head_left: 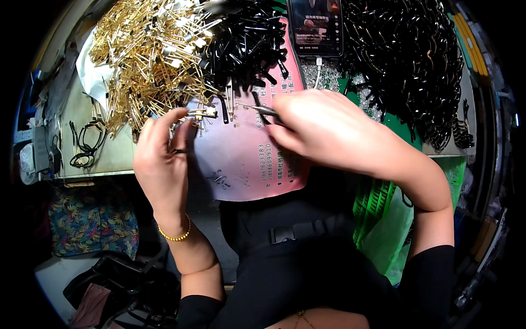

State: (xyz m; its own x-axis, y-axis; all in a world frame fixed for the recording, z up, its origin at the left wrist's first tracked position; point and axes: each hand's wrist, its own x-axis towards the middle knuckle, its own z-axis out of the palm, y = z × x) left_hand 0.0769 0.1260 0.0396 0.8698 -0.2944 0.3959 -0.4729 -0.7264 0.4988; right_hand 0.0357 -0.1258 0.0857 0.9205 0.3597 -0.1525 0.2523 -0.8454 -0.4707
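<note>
Above a pink and pale blue printed mat [235, 181], my left hand [161, 148] is closed, thumb and forefinger pinched at the end of a gold metal hair clip [203, 112]. Opposite it, my right hand [298, 120] grips dark-handled tweezers [267, 111], their thin tips pointing left toward the clip. A few black clips [224, 109] lie on the mat between the hands. Tiny dark bits [221, 178] are scattered on its lower left. Behind my left hand rises a large heap of gold clips [148, 60]. A pile of black clips [244, 49] adjoins it.
A phone [315, 30] with a lit screen and a white cable stands at the back. Right of it lies a big mound of glossy black pieces [405, 66]. Black loops [87, 142] rest at the table's left. A green basket [375, 211] sits beneath my right arm.
</note>
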